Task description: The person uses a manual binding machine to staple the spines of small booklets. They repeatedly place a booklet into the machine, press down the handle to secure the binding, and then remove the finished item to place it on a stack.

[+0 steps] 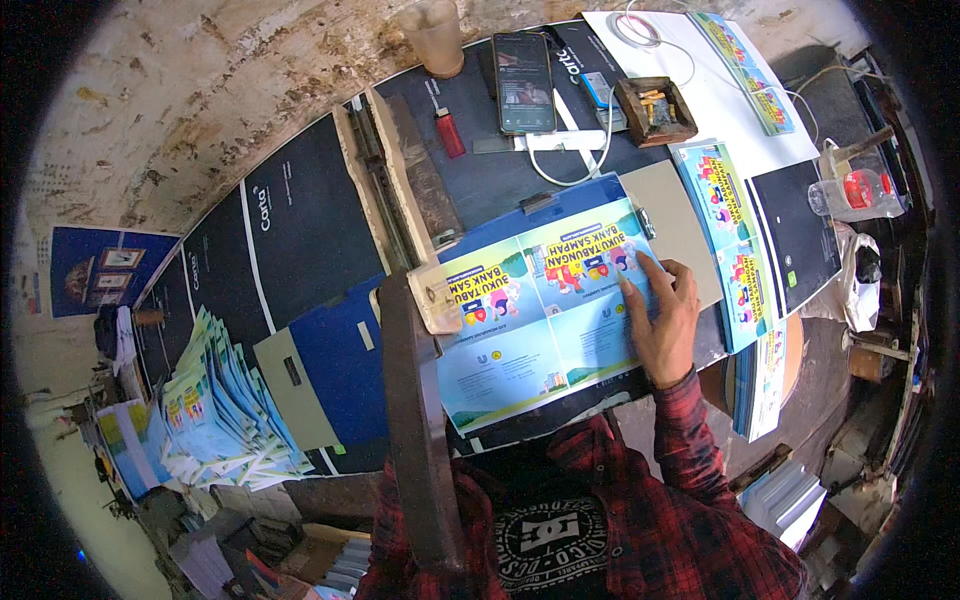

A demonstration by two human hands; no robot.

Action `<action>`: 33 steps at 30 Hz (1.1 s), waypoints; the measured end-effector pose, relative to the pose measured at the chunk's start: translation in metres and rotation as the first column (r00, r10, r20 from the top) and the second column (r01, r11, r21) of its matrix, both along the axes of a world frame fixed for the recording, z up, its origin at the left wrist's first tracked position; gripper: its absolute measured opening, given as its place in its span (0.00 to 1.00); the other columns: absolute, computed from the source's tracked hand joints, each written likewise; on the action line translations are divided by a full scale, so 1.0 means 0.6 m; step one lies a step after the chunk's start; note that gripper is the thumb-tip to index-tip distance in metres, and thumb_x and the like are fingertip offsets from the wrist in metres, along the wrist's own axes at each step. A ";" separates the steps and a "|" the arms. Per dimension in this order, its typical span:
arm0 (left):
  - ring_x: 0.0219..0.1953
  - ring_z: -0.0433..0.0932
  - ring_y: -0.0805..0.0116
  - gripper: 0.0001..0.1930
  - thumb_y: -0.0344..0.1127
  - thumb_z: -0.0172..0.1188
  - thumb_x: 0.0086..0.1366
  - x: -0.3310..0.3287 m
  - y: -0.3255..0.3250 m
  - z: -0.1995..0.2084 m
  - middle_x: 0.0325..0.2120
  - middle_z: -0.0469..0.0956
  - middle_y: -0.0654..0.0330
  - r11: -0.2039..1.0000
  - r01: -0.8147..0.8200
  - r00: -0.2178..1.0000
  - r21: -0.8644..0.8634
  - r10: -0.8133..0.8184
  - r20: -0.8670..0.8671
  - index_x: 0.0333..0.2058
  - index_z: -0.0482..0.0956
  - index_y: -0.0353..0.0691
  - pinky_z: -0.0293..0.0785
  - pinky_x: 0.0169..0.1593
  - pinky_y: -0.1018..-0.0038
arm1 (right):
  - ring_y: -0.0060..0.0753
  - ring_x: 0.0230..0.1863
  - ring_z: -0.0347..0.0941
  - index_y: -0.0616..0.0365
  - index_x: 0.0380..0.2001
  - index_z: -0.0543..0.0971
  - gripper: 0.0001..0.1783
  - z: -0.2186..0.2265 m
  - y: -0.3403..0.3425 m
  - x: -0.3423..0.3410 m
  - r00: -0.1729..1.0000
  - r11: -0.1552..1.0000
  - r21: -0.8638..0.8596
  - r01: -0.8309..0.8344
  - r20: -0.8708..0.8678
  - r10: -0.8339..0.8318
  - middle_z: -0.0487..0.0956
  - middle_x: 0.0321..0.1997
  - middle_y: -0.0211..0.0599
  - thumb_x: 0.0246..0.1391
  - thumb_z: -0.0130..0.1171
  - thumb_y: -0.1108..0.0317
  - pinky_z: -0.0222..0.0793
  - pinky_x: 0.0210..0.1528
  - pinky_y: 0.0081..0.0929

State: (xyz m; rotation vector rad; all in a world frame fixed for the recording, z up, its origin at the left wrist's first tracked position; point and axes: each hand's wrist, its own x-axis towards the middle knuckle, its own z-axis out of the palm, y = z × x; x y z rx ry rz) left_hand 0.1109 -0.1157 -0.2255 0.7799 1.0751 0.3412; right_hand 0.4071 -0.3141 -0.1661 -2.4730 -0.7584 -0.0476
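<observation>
A colourful printed sheet (505, 352), with cartoon panels in yellow, green and light blue, lies on the bed of a lever paper cutter. Its left edge runs under the wooden-edged clamp (432, 300). My right hand (668, 322) rests at the sheet's right edge, thumb and forefinger apart and touching the paper from above. The cutter's long dark lever arm (415, 420) stands raised toward me, in front of my body. My left hand is out of sight; only part of the left sleeve shows beside the lever. Under the sheet is a blue board (590, 192) with small clips.
Cut printed pieces (225, 410) pile up loosely at the left. More printed stacks (730, 235) lie at the right. Along the back are a plastic cup (433, 40), red lighter (449, 133), phone (524, 85) on a white cable and ashtray (655, 110). A plastic bottle (855, 193) lies far right.
</observation>
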 end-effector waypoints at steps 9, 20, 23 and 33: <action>0.28 0.79 0.76 0.13 0.37 0.54 0.73 -0.023 0.037 0.091 0.34 0.83 0.59 0.994 -0.060 0.997 0.096 0.064 -0.040 0.42 0.82 0.32 0.75 0.30 0.79 | 0.49 0.52 0.69 0.56 0.56 0.77 0.34 0.011 0.063 -0.060 0.983 0.988 0.010 -0.156 -0.097 0.157 0.72 0.52 0.48 0.48 0.71 0.51 0.60 0.53 0.44; 0.47 0.75 0.70 0.16 0.41 0.55 0.71 -0.120 0.041 -0.091 0.49 0.74 0.57 0.992 0.106 0.982 0.071 -0.115 0.150 0.51 0.73 0.38 0.77 0.43 0.72 | 0.50 0.54 0.68 0.52 0.55 0.78 0.30 0.009 0.037 -0.020 0.995 0.996 -0.034 -0.078 0.062 0.080 0.71 0.56 0.48 0.50 0.69 0.55 0.62 0.56 0.46; 0.58 0.73 0.65 0.23 0.42 0.55 0.72 -0.142 0.047 -0.142 0.60 0.70 0.53 0.992 0.116 0.972 0.047 -0.123 0.198 0.60 0.70 0.39 0.78 0.53 0.66 | 0.55 0.62 0.64 0.50 0.56 0.79 0.28 0.003 0.026 -0.016 0.994 0.996 -0.061 -0.057 0.085 0.062 0.69 0.63 0.51 0.51 0.68 0.58 0.59 0.62 0.49; 0.29 0.81 0.75 0.13 0.34 0.53 0.73 -0.028 0.057 0.078 0.36 0.84 0.57 0.974 0.031 0.989 0.224 0.003 -0.149 0.45 0.81 0.29 0.78 0.32 0.80 | 0.63 0.76 0.44 0.55 0.65 0.68 0.36 -0.014 0.085 -0.092 0.969 0.970 -0.014 -0.241 -0.057 0.240 0.53 0.75 0.54 0.54 0.65 0.58 0.41 0.72 0.62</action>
